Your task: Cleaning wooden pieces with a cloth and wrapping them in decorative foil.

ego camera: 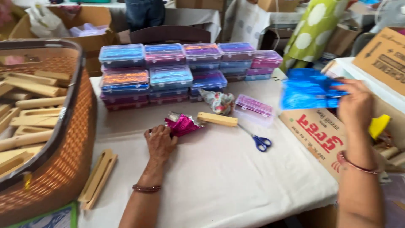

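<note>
Two hands on a white-clothed table (219,181): left (159,142) gripping pink foil (182,124), right (354,104) blue foil (308,89).

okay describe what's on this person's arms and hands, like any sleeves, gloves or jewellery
Both forearms are bare: no sleeves and no gloves in view. The left hand has a dark brownish-red bangle around its wrist. The right hand has a thin reddish bangle on its wrist. The picture is too blurred to tell whether any rings are worn.
</note>
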